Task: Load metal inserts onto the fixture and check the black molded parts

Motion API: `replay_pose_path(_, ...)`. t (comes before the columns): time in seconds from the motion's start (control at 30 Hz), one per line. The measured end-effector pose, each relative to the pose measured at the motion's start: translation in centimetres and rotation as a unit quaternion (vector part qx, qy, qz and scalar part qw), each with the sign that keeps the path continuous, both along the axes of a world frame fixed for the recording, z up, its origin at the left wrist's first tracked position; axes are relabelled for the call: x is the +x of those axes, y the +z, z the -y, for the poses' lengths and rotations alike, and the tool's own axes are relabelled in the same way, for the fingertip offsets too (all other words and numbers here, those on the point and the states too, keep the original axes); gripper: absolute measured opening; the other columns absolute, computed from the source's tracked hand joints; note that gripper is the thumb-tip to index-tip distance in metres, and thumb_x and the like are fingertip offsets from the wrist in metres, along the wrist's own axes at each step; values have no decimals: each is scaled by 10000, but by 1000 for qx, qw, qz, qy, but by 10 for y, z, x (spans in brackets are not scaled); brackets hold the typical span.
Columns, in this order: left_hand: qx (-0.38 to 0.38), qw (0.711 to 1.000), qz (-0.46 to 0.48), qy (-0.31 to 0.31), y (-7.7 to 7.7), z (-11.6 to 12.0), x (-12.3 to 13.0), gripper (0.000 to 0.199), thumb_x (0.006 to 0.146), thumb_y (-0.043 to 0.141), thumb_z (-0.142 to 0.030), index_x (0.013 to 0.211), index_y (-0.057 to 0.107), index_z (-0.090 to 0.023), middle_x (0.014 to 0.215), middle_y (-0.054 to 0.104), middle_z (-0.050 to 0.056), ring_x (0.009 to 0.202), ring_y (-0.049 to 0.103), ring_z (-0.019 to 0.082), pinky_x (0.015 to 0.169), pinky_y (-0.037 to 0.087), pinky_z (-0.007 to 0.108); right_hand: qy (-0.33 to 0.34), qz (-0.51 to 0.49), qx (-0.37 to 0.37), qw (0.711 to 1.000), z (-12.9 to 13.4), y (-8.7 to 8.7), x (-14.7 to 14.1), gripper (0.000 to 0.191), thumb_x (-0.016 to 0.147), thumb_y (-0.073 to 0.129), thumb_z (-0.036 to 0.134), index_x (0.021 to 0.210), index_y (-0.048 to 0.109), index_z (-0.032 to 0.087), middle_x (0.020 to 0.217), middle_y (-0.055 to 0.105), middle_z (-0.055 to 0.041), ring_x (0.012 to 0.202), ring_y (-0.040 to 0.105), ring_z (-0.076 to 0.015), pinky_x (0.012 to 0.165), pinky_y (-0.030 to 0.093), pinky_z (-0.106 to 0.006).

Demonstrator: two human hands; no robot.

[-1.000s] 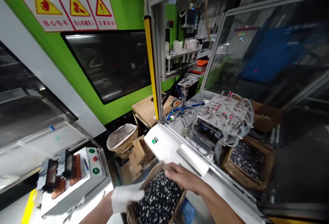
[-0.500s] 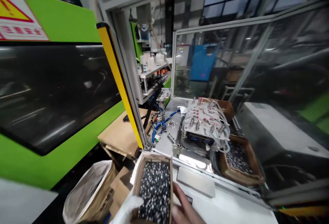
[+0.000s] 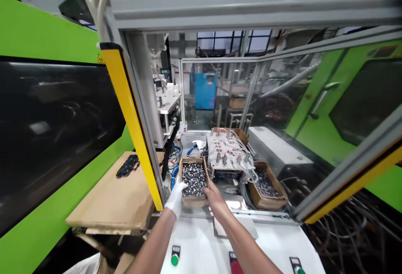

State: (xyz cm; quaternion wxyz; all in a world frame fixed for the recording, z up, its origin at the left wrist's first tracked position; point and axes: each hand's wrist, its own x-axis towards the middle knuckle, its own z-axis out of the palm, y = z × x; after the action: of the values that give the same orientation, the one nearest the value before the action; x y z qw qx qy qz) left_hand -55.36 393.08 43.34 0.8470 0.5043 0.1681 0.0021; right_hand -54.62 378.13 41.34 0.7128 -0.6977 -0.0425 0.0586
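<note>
A cardboard box (image 3: 194, 202) full of small dark and shiny parts (image 3: 194, 177) is between my two hands. My left hand (image 3: 176, 196), in a white glove, grips its left side with the thumb over the rim. My bare right hand (image 3: 214, 194) holds the right side, its thumb at the near right corner. Just right of the box stands a metal fixture plate (image 3: 228, 152) with upright pins and clear hoses. A second cardboard box (image 3: 268, 202) of similar small parts sits to the right of that fixture. Whether the held box rests on the surface beneath, I cannot tell.
A yellow-faced post (image 3: 132, 127) stands left of my arms, and a grey beam crosses overhead. A cardboard-topped table (image 3: 103, 198) bears a black part (image 3: 127, 166). Green buttons (image 3: 175, 259) and a red button (image 3: 236, 267) sit on the white front panel. Blue cables lie behind the held box.
Both hands have carried the box of small parts forward, past the yellow post and into the machine frame beside the fixture. My view has shifted, bringing the buttons and black part into sight.
</note>
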Motion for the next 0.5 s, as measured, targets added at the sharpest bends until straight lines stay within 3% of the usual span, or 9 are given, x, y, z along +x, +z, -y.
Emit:
replay_pose_path(0.13, 17, 999, 30, -29, -14, -4, 15, 819, 640, 602, -177, 1444, 452, -133, 1365, 655, 120, 1233, 609, 274, 1089, 457, 398, -23, -10, 16, 1000, -5, -14, 7, 722, 727, 475, 269, 1444, 526, 198, 1376, 633, -48, 1283, 517, -287, 1107, 390, -393)
replay_pose_path(0.27, 78, 993, 74, -50, -33, -10, 33, 885, 608, 579, -147, 1475, 430, -47, 1486, 564, 147, 1369, 504, 294, 1184, 361, 380, -65, 14, 30, 997, -8, -32, 6, 687, 730, 475, 270, 1404, 570, 180, 1432, 590, -60, 1372, 460, -263, 1159, 341, -367)
replay_pose_path(0.4, 117, 988, 84, -50, -51, -18, 50, 863, 593, 576, -141, 1454, 507, -138, 1533, 530, 54, 1440, 426, 277, 1225, 293, 349, -134, 18, -16, 991, -14, -50, 10, 613, 739, 492, 353, 1301, 633, 153, 1347, 652, -102, 1312, 519, -304, 1110, 397, -391)
replay_pose_path(0.5, 153, 983, 84, -62, -63, -21, 52, 883, 624, 553, -153, 1500, 442, -149, 1555, 502, 48, 1443, 422, 272, 1223, 298, 359, -190, 15, -75, 979, -14, -61, 13, 601, 754, 509, 473, 1231, 638, 130, 1239, 700, -151, 1190, 598, -338, 1032, 448, -423)
